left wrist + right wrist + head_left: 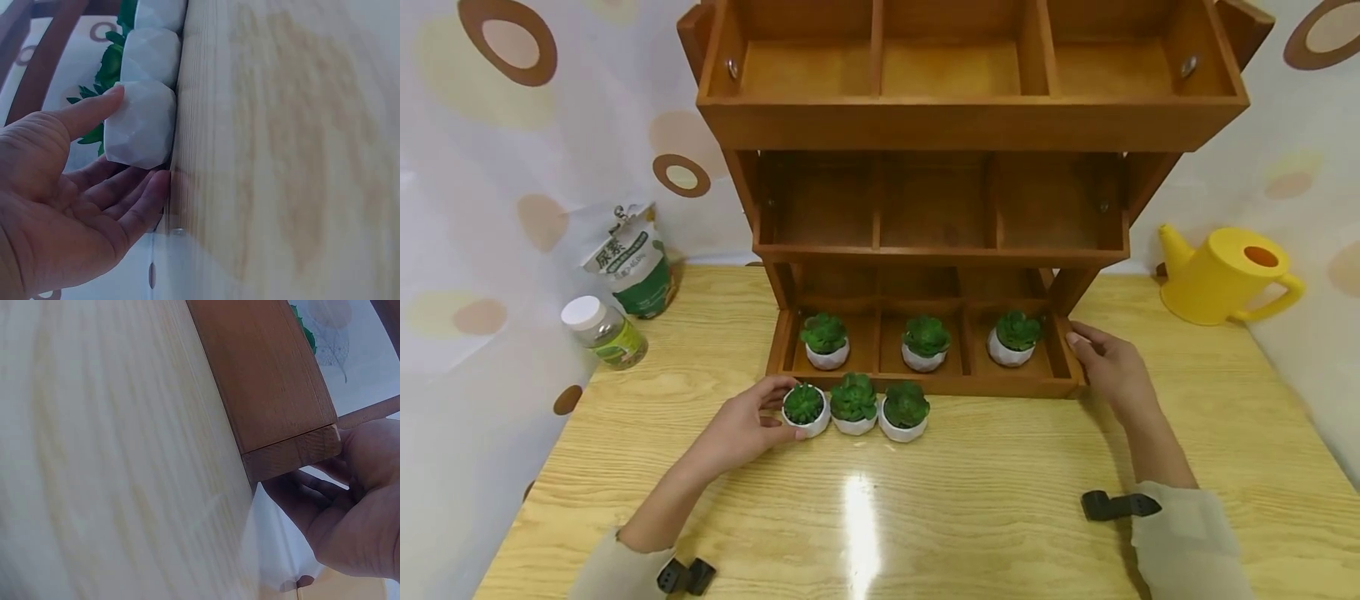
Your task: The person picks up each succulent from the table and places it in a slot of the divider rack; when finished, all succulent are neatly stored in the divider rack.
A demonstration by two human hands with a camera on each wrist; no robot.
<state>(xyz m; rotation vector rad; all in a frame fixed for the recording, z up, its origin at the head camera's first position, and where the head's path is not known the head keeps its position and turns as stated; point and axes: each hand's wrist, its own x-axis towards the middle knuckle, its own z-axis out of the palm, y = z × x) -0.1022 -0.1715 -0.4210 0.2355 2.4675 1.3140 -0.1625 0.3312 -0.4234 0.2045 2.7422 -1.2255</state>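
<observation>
My left hand is at the left end of a row of potted succulents on the table, its thumb against the white faceted pot of the leftmost succulent and its fingers round the far side. Beside that pot stand a middle succulent and a right one, close together in front of the wooden shelf. My right hand grips the right end of the shelf's bottom tier, fingers along its outer side. Three more succulents, including one at the left, sit one per compartment in that tier.
The shelf's middle tier and top tier overhang the bottom one. At the right back stands a yellow watering can. A white-capped jar and a green-white bag stand at the left back.
</observation>
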